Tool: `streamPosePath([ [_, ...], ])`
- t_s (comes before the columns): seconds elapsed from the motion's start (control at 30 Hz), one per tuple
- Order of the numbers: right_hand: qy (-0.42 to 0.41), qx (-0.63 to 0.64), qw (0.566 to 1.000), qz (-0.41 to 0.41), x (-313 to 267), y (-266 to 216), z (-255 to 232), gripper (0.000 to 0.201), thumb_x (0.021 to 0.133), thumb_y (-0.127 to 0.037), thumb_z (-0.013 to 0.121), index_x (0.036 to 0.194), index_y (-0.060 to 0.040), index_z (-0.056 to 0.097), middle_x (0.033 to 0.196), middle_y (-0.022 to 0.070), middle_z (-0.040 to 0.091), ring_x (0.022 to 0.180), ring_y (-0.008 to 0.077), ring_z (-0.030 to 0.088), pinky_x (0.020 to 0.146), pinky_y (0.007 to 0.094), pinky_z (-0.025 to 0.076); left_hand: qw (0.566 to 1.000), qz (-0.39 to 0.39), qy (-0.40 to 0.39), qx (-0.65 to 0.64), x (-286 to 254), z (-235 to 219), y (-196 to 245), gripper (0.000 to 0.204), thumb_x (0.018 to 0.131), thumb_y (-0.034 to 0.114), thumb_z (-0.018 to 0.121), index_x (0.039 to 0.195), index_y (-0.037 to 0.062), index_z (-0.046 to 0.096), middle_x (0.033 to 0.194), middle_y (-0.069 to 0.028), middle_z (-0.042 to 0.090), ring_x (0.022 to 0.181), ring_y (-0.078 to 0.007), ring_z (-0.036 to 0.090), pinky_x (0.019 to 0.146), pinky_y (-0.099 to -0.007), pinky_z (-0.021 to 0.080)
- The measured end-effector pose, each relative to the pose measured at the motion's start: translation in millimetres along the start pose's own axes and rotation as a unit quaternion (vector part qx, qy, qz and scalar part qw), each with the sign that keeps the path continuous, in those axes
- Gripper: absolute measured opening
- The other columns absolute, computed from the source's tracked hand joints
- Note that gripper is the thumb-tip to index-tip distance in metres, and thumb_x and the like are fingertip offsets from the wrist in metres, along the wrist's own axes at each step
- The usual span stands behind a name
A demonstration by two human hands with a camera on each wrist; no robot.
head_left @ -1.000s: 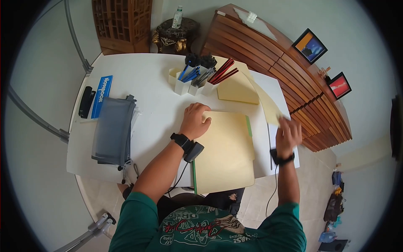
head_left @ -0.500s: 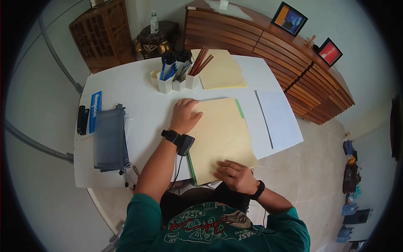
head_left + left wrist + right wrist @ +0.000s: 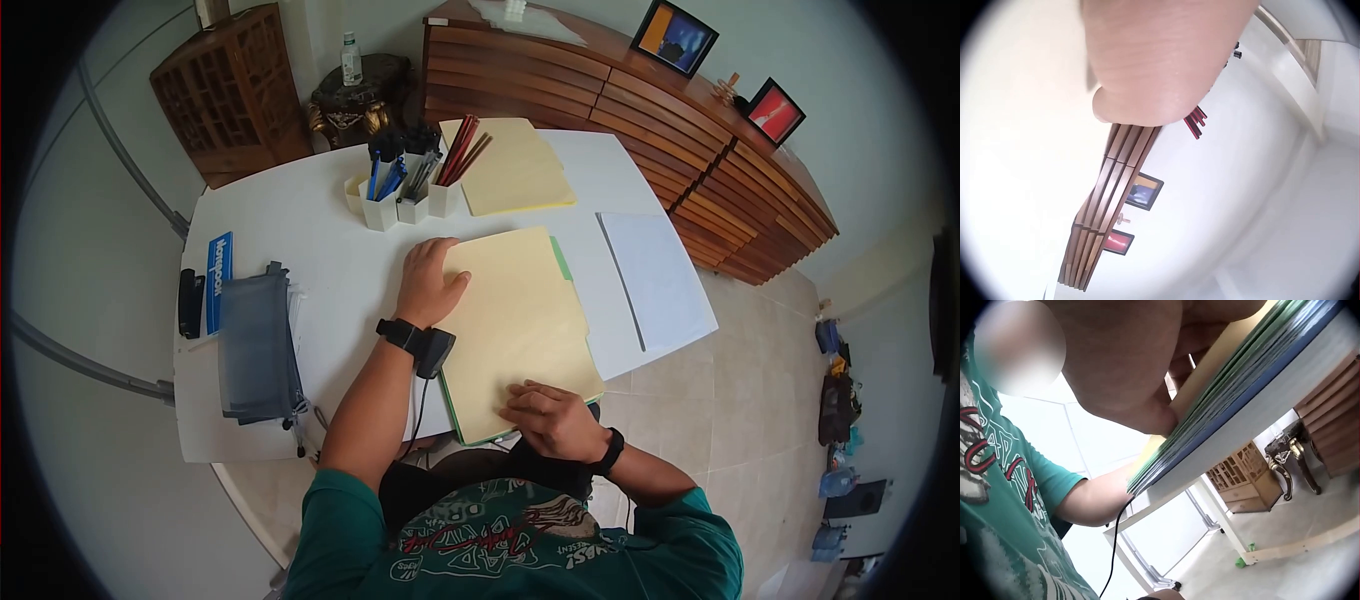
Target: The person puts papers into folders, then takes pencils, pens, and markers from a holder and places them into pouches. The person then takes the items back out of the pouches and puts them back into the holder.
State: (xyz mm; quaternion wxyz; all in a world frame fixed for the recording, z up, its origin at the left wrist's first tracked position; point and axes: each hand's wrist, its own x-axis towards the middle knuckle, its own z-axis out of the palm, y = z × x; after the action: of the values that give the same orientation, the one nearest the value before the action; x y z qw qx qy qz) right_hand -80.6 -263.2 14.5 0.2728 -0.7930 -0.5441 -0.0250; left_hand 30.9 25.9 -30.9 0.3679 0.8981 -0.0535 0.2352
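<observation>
A stack of cream manila folders [image 3: 515, 310] with green tabs lies at the table's near edge. My left hand [image 3: 430, 285] rests along the stack's left edge, thumb spread over the top folder. At the near right corner my right hand [image 3: 550, 415] pinches the edge of the top folder, fingers bent over its face. In the right wrist view my thumb [image 3: 1160, 415] is right at the layered green edges [image 3: 1216, 397]. The left wrist view shows the heel of my left hand [image 3: 1147, 69], with its fingers hidden.
Pen holders [image 3: 380, 212] with pens and red pencils stand at the back, beside more manila folders [image 3: 520, 175]. White paper [image 3: 660, 285] lies on the right. A grey mesh pouch [image 3: 255, 350], a blue notebook [image 3: 219, 270] and a black stapler [image 3: 188, 300] lie on the left.
My right hand has come from the far right, where it held a cream folder at the back pile, to the stack's near corner. My left hand has stayed on the stack.
</observation>
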Motion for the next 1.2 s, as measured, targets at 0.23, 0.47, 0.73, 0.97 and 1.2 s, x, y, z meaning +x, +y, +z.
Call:
streamPosePath([
  [0.23, -0.007, 0.009, 1.000, 0.014, 2.8, -4.4, -2.6, 0.041, 0.078, -0.005, 0.072, 0.120, -0.0053, 0.069, 0.115, 0.0103, 0.063, 0.116, 0.0302, 0.063, 0.103, 0.0429, 0.052, 0.994, -0.023, 0.035, -0.100, 1.6, 2.2, -5.2, 0.044, 0.079, 0.007, 0.072, 0.120, 0.0041, 0.057, 0.115, -0.0165, 0.062, 0.113, -0.0371, 0.055, 0.102, -0.0464, 0.041],
  [0.47, 0.164, 0.160, 0.973, 0.031, -10.9, 1.1, -53.8, 0.023, 0.082, 0.002, 0.067, 0.104, -0.0022, 0.071, 0.111, 0.0149, 0.070, 0.111, 0.0284, 0.068, 0.095, 0.0396, 0.054, 0.986, -0.070, 0.068, -0.136, 2.5, 11.0, -27.0, 0.028, 0.088, 0.005, 0.063, 0.115, 0.0015, 0.058, 0.109, -0.0185, 0.062, 0.106, -0.0372, 0.058, 0.095, -0.0432, 0.045],
  [0.73, 0.112, -0.222, 0.855, 0.455, -68.6, 119.8, -89.6, 0.034, 0.077, -0.021, 0.077, 0.107, -0.0047, 0.070, 0.113, 0.0168, 0.069, 0.101, 0.0386, 0.065, 0.087, 0.0451, 0.053, 0.845, -0.179, 0.086, -0.496, 6.1, 5.9, -35.1, 0.014, 0.101, 0.005, 0.048, 0.109, 0.0005, 0.059, 0.099, -0.0037, 0.065, 0.089, -0.0116, 0.061, 0.083, -0.0265, 0.049],
  [0.97, 0.158, -0.260, 0.867, 0.395, -77.3, 130.5, -79.6, 0.022, 0.080, -0.019, 0.072, 0.097, -0.0041, 0.073, 0.100, 0.0166, 0.073, 0.089, 0.0376, 0.069, 0.079, 0.0449, 0.056, 0.804, -0.201, 0.101, -0.550, 6.4, 1.4, -31.7, 0.014, 0.101, 0.005, 0.047, 0.108, 0.0009, 0.059, 0.099, -0.0047, 0.065, 0.089, -0.0123, 0.061, 0.083, -0.0262, 0.049],
  [1.2, 0.164, -0.245, 0.870, 0.396, -83.6, 133.2, -83.6, 0.016, 0.084, -0.015, 0.067, 0.093, -0.0032, 0.073, 0.093, 0.0160, 0.073, 0.080, 0.0359, 0.070, 0.072, 0.0441, 0.057, 0.793, -0.208, 0.102, -0.563, 6.2, -1.2, -28.0, 0.016, 0.101, 0.003, 0.046, 0.108, 0.0005, 0.059, 0.100, -0.0055, 0.066, 0.090, -0.0131, 0.062, 0.084, -0.0266, 0.049],
])
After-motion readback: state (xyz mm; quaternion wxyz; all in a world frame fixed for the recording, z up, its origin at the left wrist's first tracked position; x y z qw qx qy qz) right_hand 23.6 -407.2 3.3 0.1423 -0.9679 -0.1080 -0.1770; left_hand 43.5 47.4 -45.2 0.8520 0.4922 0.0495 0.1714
